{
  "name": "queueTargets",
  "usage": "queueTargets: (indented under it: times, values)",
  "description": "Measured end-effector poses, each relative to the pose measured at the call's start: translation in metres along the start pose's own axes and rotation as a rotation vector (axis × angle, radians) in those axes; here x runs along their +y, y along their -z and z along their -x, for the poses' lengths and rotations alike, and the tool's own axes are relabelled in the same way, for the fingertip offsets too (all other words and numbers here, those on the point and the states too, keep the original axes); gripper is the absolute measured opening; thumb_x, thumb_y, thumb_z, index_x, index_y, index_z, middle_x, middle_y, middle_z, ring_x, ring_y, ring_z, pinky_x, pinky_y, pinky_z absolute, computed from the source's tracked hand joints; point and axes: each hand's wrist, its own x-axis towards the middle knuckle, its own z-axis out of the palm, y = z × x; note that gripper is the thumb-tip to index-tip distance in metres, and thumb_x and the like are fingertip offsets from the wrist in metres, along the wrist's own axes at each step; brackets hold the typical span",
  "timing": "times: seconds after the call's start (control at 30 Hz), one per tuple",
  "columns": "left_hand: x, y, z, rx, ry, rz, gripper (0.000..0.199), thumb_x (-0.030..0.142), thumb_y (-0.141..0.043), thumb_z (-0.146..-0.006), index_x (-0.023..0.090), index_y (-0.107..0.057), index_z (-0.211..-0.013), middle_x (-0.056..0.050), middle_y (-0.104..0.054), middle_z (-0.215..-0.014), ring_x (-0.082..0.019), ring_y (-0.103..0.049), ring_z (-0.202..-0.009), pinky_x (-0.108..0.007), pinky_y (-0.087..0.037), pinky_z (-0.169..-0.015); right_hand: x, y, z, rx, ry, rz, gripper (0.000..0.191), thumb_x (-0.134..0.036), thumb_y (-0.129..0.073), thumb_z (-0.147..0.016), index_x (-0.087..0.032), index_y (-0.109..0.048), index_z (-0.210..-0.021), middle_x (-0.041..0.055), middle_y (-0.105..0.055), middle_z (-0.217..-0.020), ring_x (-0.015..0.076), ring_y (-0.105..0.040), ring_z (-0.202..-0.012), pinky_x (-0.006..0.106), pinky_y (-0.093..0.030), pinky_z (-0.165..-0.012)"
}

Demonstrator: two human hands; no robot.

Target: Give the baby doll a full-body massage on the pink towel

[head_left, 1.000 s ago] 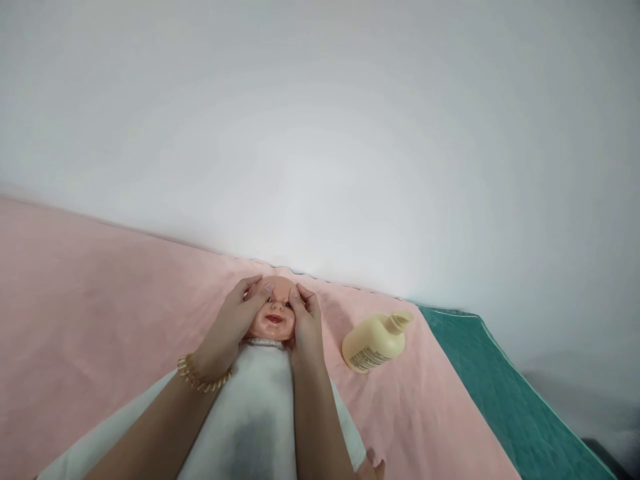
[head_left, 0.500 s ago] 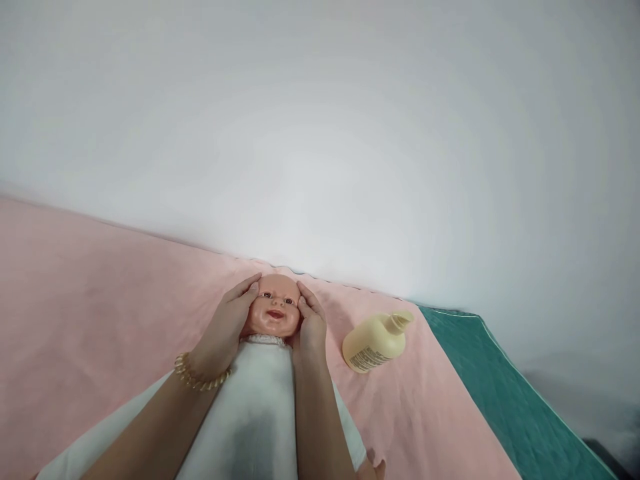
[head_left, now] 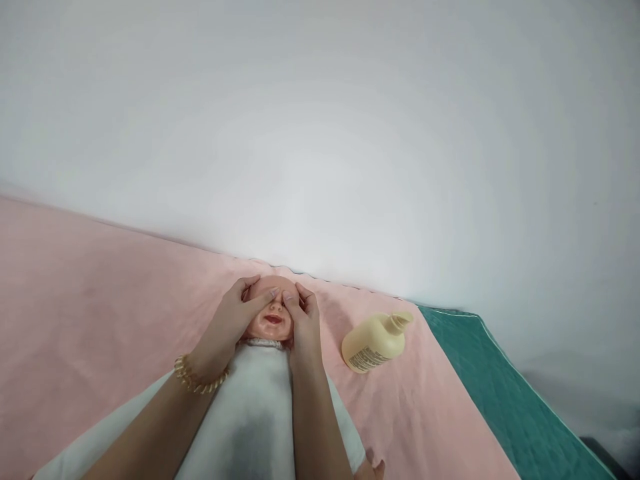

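Note:
A baby doll (head_left: 273, 328) in a white garment (head_left: 255, 407) lies face up on a pink cloth (head_left: 125, 293). Around the left side of its head is my left hand (head_left: 233, 320), the thumb laid across one eye up to the nose bridge. On the other side my right hand (head_left: 304, 323) cups the head, its thumb over the other eye. Both thumb tips rest close together between the brows. The doll's mouth and nose show; its eyes are covered. A coiled gold band circles my left wrist.
Right of the doll, a pale yellow pump bottle (head_left: 373, 343) is on the pink cloth. Beyond it at the right lies a green quilted cloth (head_left: 495, 373). A plain white wall (head_left: 320, 133) rises behind. One doll hand (head_left: 373, 468) shows at the bottom edge.
Both thumbs have moved inward from the sides of the doll's head to the nose bridge, covering the eyes. The fingers still hold the head's sides. The bottle has stayed put.

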Motion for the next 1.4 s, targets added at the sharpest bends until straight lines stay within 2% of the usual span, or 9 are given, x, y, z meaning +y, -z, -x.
queueTargets:
  times: [0.13, 0.4, 0.6, 0.83, 1.0, 1.23, 1.4]
  values:
    - [0.003, 0.001, 0.0, -0.013, 0.008, 0.018, 0.057, 0.038, -0.078, -0.071, 0.018, -0.057, -0.121, -0.014, -0.064, -0.123, -0.03, -0.065, -0.108, -0.04, -0.055, -0.087, -0.001, -0.001, -0.001, 0.016, -0.047, 0.024, 0.055, -0.038, -0.086, -0.061, -0.021, -0.066, -0.109, 0.0071, -0.067, -0.117, 0.0229, -0.064, -0.106, 0.034, -0.054, -0.09]
    - [-0.004, 0.0, -0.005, 0.031, -0.04, 0.015, 0.054, 0.041, -0.076, -0.072, 0.016, -0.061, -0.117, -0.015, -0.064, -0.124, -0.032, -0.062, -0.114, -0.039, -0.053, -0.091, -0.002, -0.001, -0.002, 0.047, -0.023, 0.042, 0.043, -0.04, -0.079, -0.068, -0.02, -0.068, -0.104, 0.0066, -0.069, -0.111, 0.0212, -0.063, -0.106, 0.031, -0.053, -0.087]
    - [-0.008, 0.0, -0.007, 0.03, -0.073, 0.021, 0.052, 0.048, -0.072, -0.076, 0.017, -0.063, -0.117, -0.013, -0.065, -0.124, -0.029, -0.062, -0.115, -0.039, -0.051, -0.094, -0.006, -0.001, 0.001, 0.031, -0.048, -0.033, 0.039, -0.038, -0.08, -0.068, -0.021, -0.07, -0.101, 0.0055, -0.071, -0.108, 0.0208, -0.065, -0.101, 0.032, -0.054, -0.086]
    - [-0.007, 0.0, -0.006, 0.016, -0.071, 0.059, 0.044, 0.047, -0.062, -0.083, 0.02, -0.064, -0.117, -0.01, -0.064, -0.127, -0.028, -0.06, -0.117, -0.04, -0.049, -0.099, -0.007, 0.0, -0.001, -0.008, -0.094, -0.145, 0.036, -0.033, -0.079, -0.065, -0.023, -0.073, -0.099, 0.0045, -0.073, -0.108, 0.0202, -0.067, -0.096, 0.034, -0.054, -0.087]
    - [-0.011, 0.002, -0.009, 0.014, -0.066, 0.114, 0.044, 0.046, -0.062, -0.082, 0.02, -0.063, -0.117, -0.01, -0.064, -0.126, -0.028, -0.06, -0.118, -0.042, -0.047, -0.1, -0.009, -0.003, -0.004, 0.04, -0.1, -0.18, 0.033, -0.029, -0.077, -0.062, -0.021, -0.075, -0.094, 0.0049, -0.074, -0.105, 0.0211, -0.067, -0.095, 0.036, -0.054, -0.089]
    - [-0.01, 0.0, -0.004, -0.005, -0.075, 0.129, 0.052, 0.058, -0.065, -0.08, 0.017, -0.064, -0.113, -0.012, -0.067, -0.12, -0.028, -0.065, -0.107, -0.037, -0.054, -0.088, -0.015, -0.006, 0.004, 0.003, -0.089, -0.099, 0.038, -0.037, -0.08, -0.066, -0.02, -0.072, -0.1, 0.0053, -0.073, -0.108, 0.0224, -0.066, -0.102, 0.035, -0.054, -0.092]
    - [0.003, 0.0, 0.002, 0.004, -0.019, 0.035, 0.06, 0.041, -0.078, -0.072, 0.019, -0.061, -0.125, -0.014, -0.064, -0.127, -0.031, -0.064, -0.112, -0.038, -0.054, -0.089, -0.009, -0.003, 0.003, -0.001, -0.037, 0.01, 0.049, -0.04, -0.083, -0.065, -0.019, -0.069, -0.108, 0.0077, -0.07, -0.115, 0.0239, -0.064, -0.108, 0.035, -0.053, -0.092]
